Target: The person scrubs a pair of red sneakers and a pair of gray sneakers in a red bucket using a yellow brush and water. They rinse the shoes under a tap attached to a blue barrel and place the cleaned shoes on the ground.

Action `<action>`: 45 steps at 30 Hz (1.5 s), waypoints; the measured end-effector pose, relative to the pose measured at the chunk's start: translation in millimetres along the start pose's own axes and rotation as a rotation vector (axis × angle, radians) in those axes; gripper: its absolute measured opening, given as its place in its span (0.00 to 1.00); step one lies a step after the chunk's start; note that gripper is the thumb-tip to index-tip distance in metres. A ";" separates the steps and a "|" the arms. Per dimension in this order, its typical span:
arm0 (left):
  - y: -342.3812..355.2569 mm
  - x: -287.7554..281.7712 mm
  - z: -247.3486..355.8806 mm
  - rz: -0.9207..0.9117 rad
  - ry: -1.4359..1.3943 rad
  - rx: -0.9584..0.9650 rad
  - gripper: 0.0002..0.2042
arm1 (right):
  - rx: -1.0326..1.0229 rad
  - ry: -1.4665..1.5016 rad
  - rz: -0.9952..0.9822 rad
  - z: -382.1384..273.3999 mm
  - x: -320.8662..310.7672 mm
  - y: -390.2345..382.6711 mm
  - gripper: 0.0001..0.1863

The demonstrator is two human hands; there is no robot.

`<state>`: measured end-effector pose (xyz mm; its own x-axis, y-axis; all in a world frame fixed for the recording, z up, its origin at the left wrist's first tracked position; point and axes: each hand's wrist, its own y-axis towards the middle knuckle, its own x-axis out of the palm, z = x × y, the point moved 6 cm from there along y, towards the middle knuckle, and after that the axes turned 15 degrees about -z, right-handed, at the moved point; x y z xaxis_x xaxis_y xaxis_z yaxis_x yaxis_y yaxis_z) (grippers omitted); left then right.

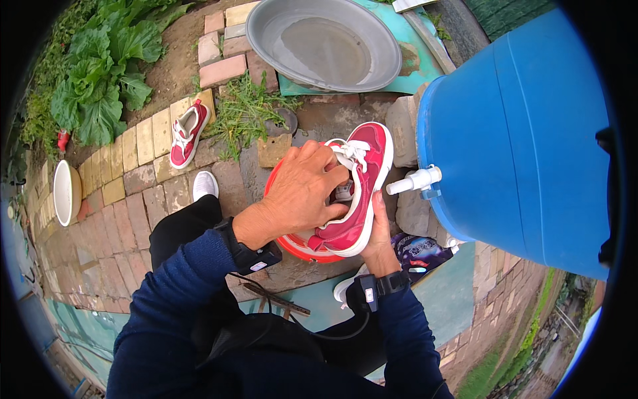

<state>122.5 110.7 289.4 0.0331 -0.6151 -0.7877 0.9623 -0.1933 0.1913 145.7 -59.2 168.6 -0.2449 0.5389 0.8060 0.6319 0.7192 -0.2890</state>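
Note:
A red sneaker with white laces and a white sole is held tilted above a red basin, which it partly hides. My right hand grips it from the sole side, thumb along the edge and the other fingers hidden beneath. My left hand bends over the shoe's opening, its thumb and forefinger curled at the collar and tongue. What its other fingertips touch inside is hidden. The matching red sneaker rests on the brick paving to the left.
A large grey tub sits at the far side. On the right stands a blue barrel with a white tap, stones beside it. A purple packet lies beneath. Pulled weeds and a white bowl are leftward.

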 end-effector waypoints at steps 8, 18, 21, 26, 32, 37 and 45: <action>-0.3 10.1 -20.1 -0.063 -0.063 -0.155 0.14 | 0.028 -0.158 0.078 -7.6 -4.9 -3.0 0.34; -3.8 8.1 -65.1 -0.222 -0.990 -0.547 0.09 | 0.050 -0.182 0.007 -10.5 -7.8 -1.2 0.34; -9.6 27.7 -68.0 -0.152 -1.290 -0.634 0.11 | -0.015 -0.266 0.098 -17.1 -13.1 -1.8 0.31; -1.3 32.8 -61.1 -0.096 -1.075 -0.414 0.09 | -0.060 -0.330 0.135 -31.1 -12.9 -3.7 0.29; -3.4 32.3 -55.0 -0.268 -0.460 -0.419 0.18 | -0.164 -0.665 0.137 -53.9 6.5 -13.5 0.29; -0.8 47.4 -49.1 -0.438 -0.571 -0.365 0.25 | -0.161 -1.005 0.112 -69.6 20.5 -23.7 0.33; -1.6 73.5 -38.5 -0.285 -0.712 -0.260 0.30 | -0.132 -1.088 0.083 -66.0 22.4 -36.3 0.35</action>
<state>133.8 95.3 208.6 -0.3183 -0.9252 -0.2067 0.9427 -0.2859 -0.1719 165.7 -102.1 231.2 -0.6742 0.7289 -0.1186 0.7344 0.6450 -0.2112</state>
